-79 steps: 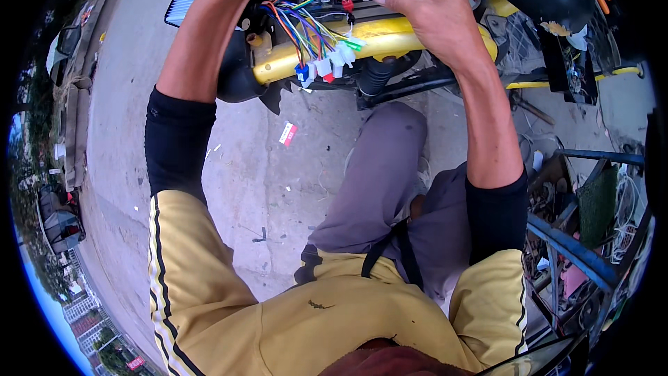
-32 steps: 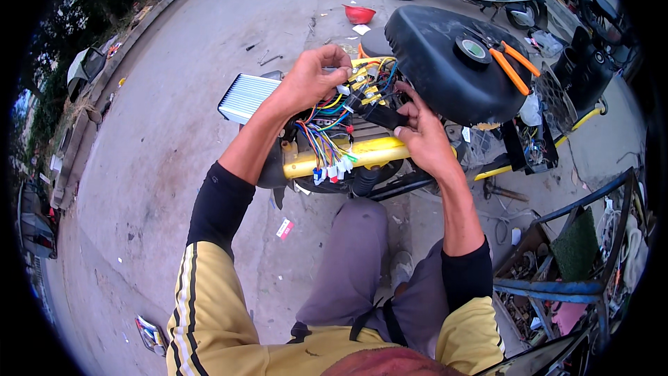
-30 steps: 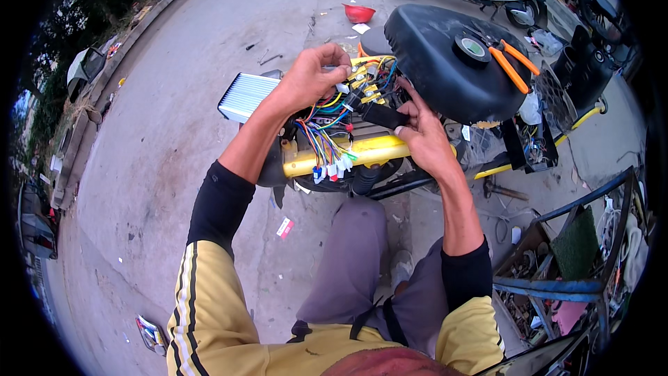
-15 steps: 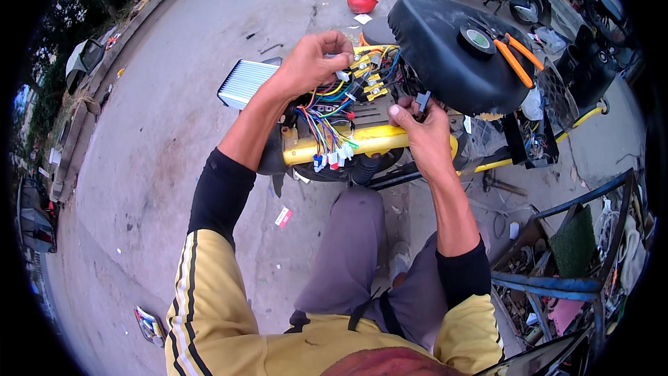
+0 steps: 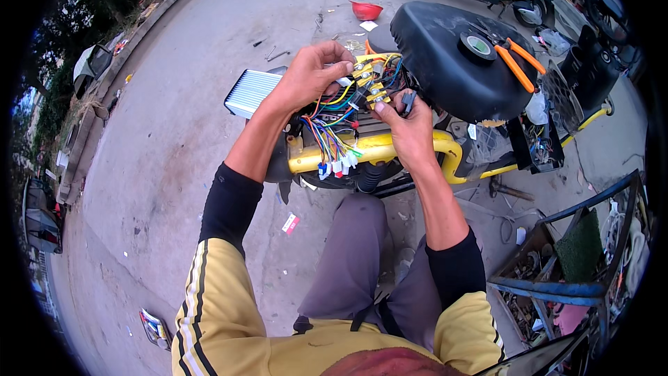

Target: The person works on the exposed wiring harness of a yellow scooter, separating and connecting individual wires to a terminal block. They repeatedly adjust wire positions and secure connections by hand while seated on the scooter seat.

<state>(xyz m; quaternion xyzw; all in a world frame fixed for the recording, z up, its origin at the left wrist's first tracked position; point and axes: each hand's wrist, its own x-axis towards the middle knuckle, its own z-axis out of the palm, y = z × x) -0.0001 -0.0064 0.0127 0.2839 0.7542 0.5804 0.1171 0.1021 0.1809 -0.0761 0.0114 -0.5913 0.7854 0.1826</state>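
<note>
Both hands mid-wiring: left hand (image 5: 306,78) pinching yellow connectors (image 5: 369,83), right hand (image 5: 410,129) clamped on black plug (image 5: 408,99); mating them probably needs careful lining up.

Yellow jersey top with black and white stripes running down the left sleeve (image 5: 209,306). Underneath, tight black undersleeves pushed up to mid-forearm on both arms, left cuff (image 5: 233,198) and right cuff (image 5: 456,264) ending well short of the wrists. Grey trousers (image 5: 348,257) below the jersey hem, with a dark strap across them. Bare left hand (image 5: 306,80) and right hand (image 5: 410,129), no gloves.
</note>
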